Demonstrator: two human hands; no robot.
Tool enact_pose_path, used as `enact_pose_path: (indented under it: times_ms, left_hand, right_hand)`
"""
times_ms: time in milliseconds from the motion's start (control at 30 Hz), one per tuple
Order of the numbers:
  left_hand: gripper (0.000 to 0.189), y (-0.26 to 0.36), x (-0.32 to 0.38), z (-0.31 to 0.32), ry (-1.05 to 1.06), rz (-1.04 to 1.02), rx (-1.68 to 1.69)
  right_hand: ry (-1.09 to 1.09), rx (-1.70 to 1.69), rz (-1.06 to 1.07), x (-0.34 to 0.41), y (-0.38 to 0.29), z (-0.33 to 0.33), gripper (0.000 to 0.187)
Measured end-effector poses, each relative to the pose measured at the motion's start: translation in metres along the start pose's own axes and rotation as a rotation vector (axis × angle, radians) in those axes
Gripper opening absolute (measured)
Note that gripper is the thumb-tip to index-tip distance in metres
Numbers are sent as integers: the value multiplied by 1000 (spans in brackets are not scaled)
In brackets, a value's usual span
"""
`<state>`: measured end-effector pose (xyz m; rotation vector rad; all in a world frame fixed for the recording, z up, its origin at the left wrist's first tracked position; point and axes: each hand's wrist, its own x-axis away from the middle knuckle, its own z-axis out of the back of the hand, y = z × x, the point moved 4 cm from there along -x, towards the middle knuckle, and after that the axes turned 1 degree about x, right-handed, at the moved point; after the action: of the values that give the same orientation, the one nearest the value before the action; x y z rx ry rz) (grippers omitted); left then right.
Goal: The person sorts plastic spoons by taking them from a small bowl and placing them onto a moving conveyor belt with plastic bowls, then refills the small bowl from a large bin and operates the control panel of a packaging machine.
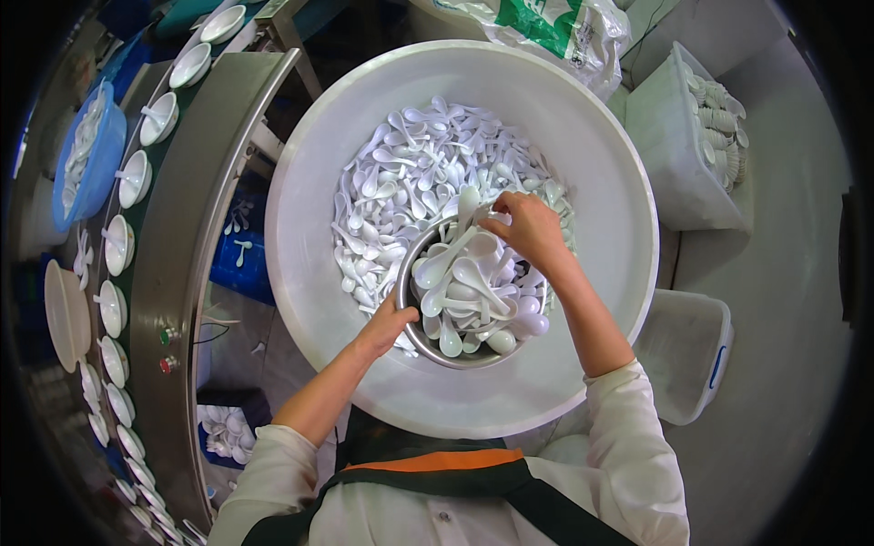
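Note:
A large round white tub (300, 177) stands before me, with a heap of white soup spoons (423, 157) in its bottom. Over the heap is a round metal bowl (418, 341) full of similar spoons, lying in all directions. My left hand (389, 324) grips the bowl's left rim, thumb on top. My right hand (522, 225) is at the bowl's upper right edge, its fingers bent at some white spoons; the fingertips are partly hidden among them, so whether one is pinched is unclear.
Left, a conveyor with a metal side panel (177, 205) carries white bowls (119, 244), some with spoons. Beyond it is a blue basin (113, 150). At right stand a white crate (655, 136) of stacked white ware and a clear plastic bin (683, 355). A plastic sack (601, 41) lies behind the tub.

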<state>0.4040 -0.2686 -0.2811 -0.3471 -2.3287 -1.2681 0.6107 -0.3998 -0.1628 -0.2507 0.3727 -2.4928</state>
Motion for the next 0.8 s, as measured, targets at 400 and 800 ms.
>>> enact_pose_path:
  times_ms: [400, 800]
  left_hand:
    - [66, 48, 156, 65, 55, -128, 125]
    - [45, 139, 333, 153, 235, -226, 334]
  right_hand:
    - [-150, 4, 134, 29, -191, 0, 20]
    - [-256, -882, 518, 19, -437, 109, 21]
